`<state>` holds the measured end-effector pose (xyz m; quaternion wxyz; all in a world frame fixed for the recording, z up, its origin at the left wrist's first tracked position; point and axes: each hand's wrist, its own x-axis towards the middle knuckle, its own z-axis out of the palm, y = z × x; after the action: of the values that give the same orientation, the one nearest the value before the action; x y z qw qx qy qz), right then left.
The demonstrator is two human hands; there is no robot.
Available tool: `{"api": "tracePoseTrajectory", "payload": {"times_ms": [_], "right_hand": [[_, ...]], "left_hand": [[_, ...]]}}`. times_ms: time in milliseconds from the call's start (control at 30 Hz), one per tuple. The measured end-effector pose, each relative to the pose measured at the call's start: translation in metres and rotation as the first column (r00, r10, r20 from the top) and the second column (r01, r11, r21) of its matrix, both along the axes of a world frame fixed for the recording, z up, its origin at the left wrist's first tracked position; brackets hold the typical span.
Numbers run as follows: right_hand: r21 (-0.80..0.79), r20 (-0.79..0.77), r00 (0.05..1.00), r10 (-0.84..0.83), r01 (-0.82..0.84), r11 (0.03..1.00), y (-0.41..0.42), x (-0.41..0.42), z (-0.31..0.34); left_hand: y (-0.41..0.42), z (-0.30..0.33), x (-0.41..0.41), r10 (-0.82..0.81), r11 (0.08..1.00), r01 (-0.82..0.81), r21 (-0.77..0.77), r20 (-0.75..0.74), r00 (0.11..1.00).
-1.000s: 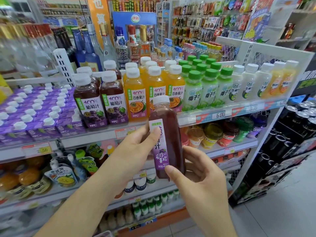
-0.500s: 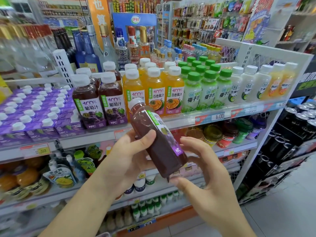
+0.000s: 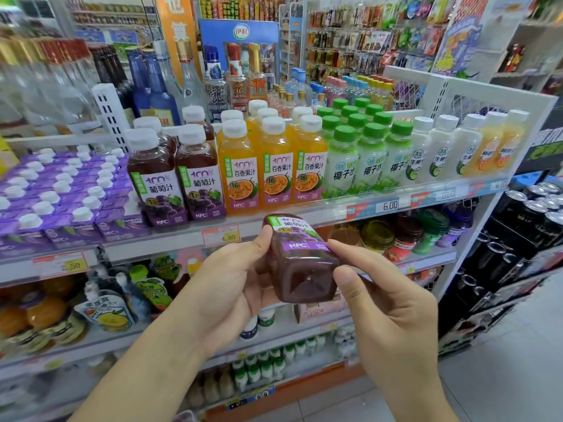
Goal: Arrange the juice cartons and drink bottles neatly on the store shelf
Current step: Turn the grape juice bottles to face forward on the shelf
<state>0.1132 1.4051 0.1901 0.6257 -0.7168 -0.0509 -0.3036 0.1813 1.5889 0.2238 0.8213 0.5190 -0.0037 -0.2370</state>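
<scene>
A dark purple grape juice bottle is tipped over in front of the shelf, its square base toward me and its cap end pointing at the shelf. My left hand grips its left side, thumb on the label. My right hand pinches its right edge with thumb and forefinger. On the shelf stand grape juice bottles, orange passion fruit bottles, green-capped coconut water bottles and pale white-capped bottles. Purple juice cartons fill the left.
Tall liquor bottles stand behind the juice row. Lower shelves hold jars, drink pouches and small bottles. Black cans are stacked on a rack at the right. Grey floor lies at the lower right.
The held bottle went from upright to tipped forward, base now facing me. My right hand shifted from under the base to its right edge. The view moved closer to the shelf.
</scene>
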Motion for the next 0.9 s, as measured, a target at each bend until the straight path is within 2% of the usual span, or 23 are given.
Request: {"api": "tracePoseTrajectory", "payload": {"times_ms": [167,233,333,467,567,700,900], "right_hand": [[0.025,-0.015,1.0,0.013,-0.013,1.0,0.005,0.003,0.002],[0.025,-0.011,0.998,0.06,-0.059,0.998,0.006,0.003,0.0],[-0.048,-0.039,0.988,0.148,-0.15,0.988,0.005,0.001,-0.005],[-0.094,-0.097,0.968,0.233,-0.242,0.966,0.005,0.003,-0.001],[-0.148,-0.127,0.963,0.238,-0.256,0.955,0.009,0.02,0.017],[-0.207,-0.147,0.956,0.255,-0.282,0.937,0.016,0.056,0.049],[-0.316,-0.039,0.945,0.324,-0.319,0.893,0.025,0.084,0.087]], "left_hand": [[-0.004,0.003,0.003,0.015,1.0,-0.017,-0.015,-0.144,0.989],[0.001,0.0,0.003,-0.022,0.999,0.025,0.022,-0.13,0.991],[0.01,0.002,-0.001,-0.065,0.995,0.067,0.075,-0.025,0.998],[0.022,0.005,0.003,-0.043,0.989,0.025,0.148,0.121,0.992],[0.033,0.009,0.005,-0.075,0.979,0.024,0.2,0.246,0.966],[0.043,0.016,0.01,-0.156,0.928,-0.048,0.37,0.502,0.851],[0.068,0.034,0.024,-0.209,0.842,-0.21,0.498,0.658,0.724]]}}
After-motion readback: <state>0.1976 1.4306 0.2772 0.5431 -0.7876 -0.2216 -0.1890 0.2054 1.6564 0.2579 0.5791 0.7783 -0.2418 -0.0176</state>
